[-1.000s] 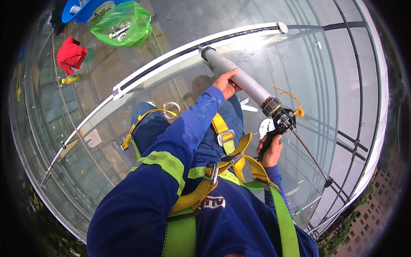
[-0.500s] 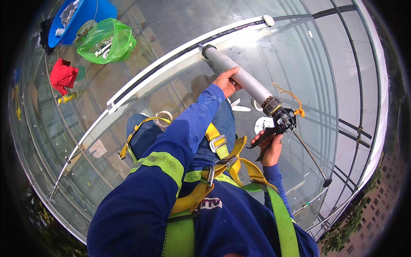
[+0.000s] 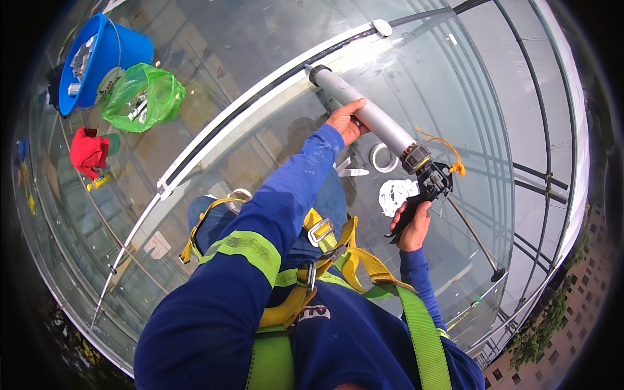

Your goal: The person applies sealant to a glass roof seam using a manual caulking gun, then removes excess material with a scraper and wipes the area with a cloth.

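A caulking gun (image 3: 380, 123) with a long silver barrel lies slantwise ahead of me. My left hand (image 3: 348, 122) is closed around the middle of its barrel. At the near end, my right hand (image 3: 415, 227) wraps the black handle and trigger. The nozzle tip rests at a dark curved joint edged with white strips (image 3: 224, 114). From the rear of the gun the plunger rod (image 3: 476, 240) sticks out, and an orange cord (image 3: 448, 148) hangs there. Beneath, on the glass, lie a white tape roll (image 3: 372, 159), thin white blade-like pieces (image 3: 354, 172) and a black-smudged white sheet (image 3: 392, 197).
Far left stand a blue bucket (image 3: 133, 52) and a green plastic bag (image 3: 162, 97), both with waste inside. A red cloth (image 3: 89, 153) and yellow bottle (image 3: 99, 181) lie nearer. Another tape roll (image 3: 239, 195) is by my knee. Metal tubes (image 3: 541, 179) run along the right.
My right-hand fingers have drawn in, with the trigger closer to the handle. The view has shifted, so bucket and bag appear lower and further left. The nozzle stays at the joint.
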Demonstrator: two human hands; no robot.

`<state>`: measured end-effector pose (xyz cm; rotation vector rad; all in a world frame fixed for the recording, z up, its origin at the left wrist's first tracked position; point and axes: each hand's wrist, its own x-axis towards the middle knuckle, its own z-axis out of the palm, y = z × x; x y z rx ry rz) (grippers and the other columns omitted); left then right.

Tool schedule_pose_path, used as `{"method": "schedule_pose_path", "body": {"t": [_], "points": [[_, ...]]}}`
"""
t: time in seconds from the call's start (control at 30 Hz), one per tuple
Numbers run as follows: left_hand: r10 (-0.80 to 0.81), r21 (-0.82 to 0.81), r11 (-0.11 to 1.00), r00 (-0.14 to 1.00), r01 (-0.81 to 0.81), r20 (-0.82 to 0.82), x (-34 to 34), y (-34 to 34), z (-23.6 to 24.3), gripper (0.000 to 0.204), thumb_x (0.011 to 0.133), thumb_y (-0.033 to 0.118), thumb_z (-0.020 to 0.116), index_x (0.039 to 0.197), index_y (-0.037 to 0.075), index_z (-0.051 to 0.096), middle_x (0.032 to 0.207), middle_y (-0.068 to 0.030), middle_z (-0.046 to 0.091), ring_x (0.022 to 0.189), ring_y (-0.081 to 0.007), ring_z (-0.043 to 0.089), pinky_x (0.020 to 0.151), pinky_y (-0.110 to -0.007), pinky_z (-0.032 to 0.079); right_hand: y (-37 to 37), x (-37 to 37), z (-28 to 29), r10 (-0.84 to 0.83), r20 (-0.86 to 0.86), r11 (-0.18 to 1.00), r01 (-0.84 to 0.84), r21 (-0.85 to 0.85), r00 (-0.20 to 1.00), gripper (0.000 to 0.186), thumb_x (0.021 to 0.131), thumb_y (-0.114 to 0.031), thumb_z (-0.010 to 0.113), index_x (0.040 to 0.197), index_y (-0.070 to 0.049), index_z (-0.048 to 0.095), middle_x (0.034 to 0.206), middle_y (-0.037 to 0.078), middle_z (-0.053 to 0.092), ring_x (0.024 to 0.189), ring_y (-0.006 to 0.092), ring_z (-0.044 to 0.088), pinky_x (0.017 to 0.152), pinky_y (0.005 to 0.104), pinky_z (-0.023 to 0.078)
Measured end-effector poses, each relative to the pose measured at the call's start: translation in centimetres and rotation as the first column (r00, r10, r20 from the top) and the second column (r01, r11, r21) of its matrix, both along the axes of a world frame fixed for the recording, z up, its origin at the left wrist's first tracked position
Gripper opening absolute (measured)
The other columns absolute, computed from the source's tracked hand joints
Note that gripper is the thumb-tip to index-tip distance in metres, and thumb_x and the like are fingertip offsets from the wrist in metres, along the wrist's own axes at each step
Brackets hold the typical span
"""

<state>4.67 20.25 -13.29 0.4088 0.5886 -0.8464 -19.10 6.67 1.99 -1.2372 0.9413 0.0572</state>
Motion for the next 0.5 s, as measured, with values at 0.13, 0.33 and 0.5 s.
{"method": "schedule_pose_path", "body": {"t": [0.13, 0.33, 0.5], "points": [[-0.024, 0.017, 1.0, 1.0, 0.024, -0.009, 1.3, -1.8, -0.3, 0.047, 0.088, 0.02, 0.075, 0.124, 0.0, 0.051, 0.122, -0.0145, 0.057, 0.111, -0.0318, 0.063, 0.093, -0.054, 0.055, 0.8, 1.6, -0.7, -0.076, 0.064, 0.997, 0.075, 0.016, 0.995, 0.069, 0.098, -0.066, 0.042, 0.092, 0.001, 0.057, 0.073, 0.009, 0.059, 0.054, 0.0191, 0.058, 0.05, 0.0331, 0.054], [-0.069, -0.015, 0.997, 0.998, 0.069, 0.005, 2.8, -3.6, -1.7, 0.047, 0.088, 0.018, 0.075, 0.124, -0.001, 0.051, 0.122, -0.0156, 0.056, 0.111, -0.0319, 0.062, 0.095, -0.055, 0.055, -1.0, 1.6, -2.0, -0.102, 0.022, 0.994, 0.102, -0.028, 0.995, 0.075, 0.096, -0.073, 0.035, 0.094, -0.001, 0.056, 0.07, 0.01, 0.06, 0.055, 0.0209, 0.06, 0.05, 0.0325, 0.051], [-0.076, -0.007, 0.997, 0.997, 0.076, 0.019, 4.1, -5.8, -2.0, 0.047, 0.089, 0.017, 0.075, 0.124, -0.001, 0.05, 0.123, -0.0163, 0.055, 0.111, -0.0321, 0.062, 0.095, -0.056, 0.055, -1.2, 2.5, -3.0, -0.171, 0.062, 0.985, 0.172, -0.012, 0.983, 0.074, 0.098, -0.069, 0.037, 0.096, 0.002, 0.057, 0.071, 0.012, 0.06, 0.055, 0.0214, 0.061, 0.051, 0.0336, 0.053]]}}
